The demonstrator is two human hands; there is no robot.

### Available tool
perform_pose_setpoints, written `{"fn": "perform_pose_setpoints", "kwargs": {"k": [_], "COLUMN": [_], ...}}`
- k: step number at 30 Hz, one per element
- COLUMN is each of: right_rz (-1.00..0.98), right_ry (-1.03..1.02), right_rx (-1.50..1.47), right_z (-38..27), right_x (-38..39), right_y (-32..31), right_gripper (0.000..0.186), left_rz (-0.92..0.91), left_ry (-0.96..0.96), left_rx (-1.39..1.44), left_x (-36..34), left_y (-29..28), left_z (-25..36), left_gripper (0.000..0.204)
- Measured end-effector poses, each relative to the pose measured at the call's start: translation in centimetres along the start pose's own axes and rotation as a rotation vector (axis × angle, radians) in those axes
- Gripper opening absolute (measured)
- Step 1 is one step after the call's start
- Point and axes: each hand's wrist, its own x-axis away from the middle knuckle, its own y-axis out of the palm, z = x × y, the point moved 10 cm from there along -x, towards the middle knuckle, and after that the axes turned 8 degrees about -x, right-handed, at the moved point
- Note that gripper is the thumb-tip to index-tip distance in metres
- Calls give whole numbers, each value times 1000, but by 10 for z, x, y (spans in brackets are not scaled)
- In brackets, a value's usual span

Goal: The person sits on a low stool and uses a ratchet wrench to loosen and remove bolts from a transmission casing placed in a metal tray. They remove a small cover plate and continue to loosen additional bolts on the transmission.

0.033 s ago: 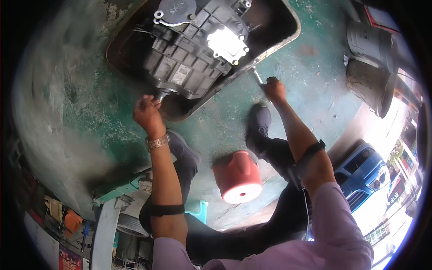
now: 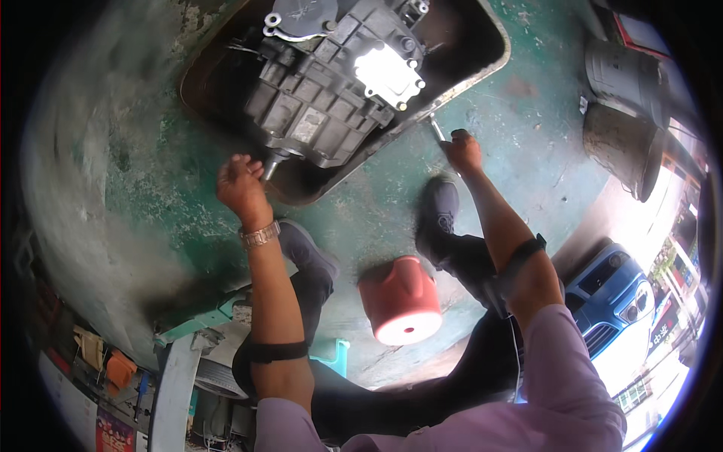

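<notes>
A grey metal gearbox housing (image 2: pixel 316 113) lies in a dark, worn tray (image 2: pixel 474 75), a short shaft (image 2: pixel 273 162) sticking out at its lower end. Just left of that shaft is my left hand (image 2: pixel 243 181), fingers loosely bent and a little apart, with nothing visible in them. My right hand (image 2: pixel 462 154) grips a slim silver metal tool (image 2: pixel 438 129), whose tip reaches the tray's right rim.
A red plastic stool (image 2: pixel 399 297) stands between my legs. Two grey buckets (image 2: pixel 614 151) are at the right. A blue car (image 2: pixel 606 290) shows at lower right, and a green-and-grey metal frame (image 2: pixel 192 324) with a tyre at lower left.
My left hand has moved left, off the shaft's end. The gearbox and tray sit slightly further right in the view, and my right hand has shifted slightly with them, tool still held.
</notes>
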Motion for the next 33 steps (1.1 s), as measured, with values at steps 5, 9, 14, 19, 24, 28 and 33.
{"fn": "perform_pose_setpoints", "kwargs": {"k": [5,9,14,19,24,28,33], "right_rz": [54,94,74,88,20,-84,-180], "right_ry": [-104,-85,-75,-188,75,2,45], "right_rx": [144,207,195,82,-610,-1263,-1377], "right_z": [-10,-10,-4,-19,4,-4,-22], "right_x": [-28,-46,-47,-37,-29,17,120], "right_y": [38,39,50,64,65,68,58], "right_gripper": [42,38,44,42,32,22,32], "left_rz": [39,59,114,155,129,37,-35], "left_ry": [171,215,344,539,632,656,716], "left_rx": [120,176,285,387,411,403,350], "left_x": [-58,-60,-31,29,90,129,171], "left_y": [-11,-20,-49,-113,-147,-155,-174], "left_z": [46,72,128,198,256,279,297], "left_gripper": [15,14,11,11,12,12,13]}}
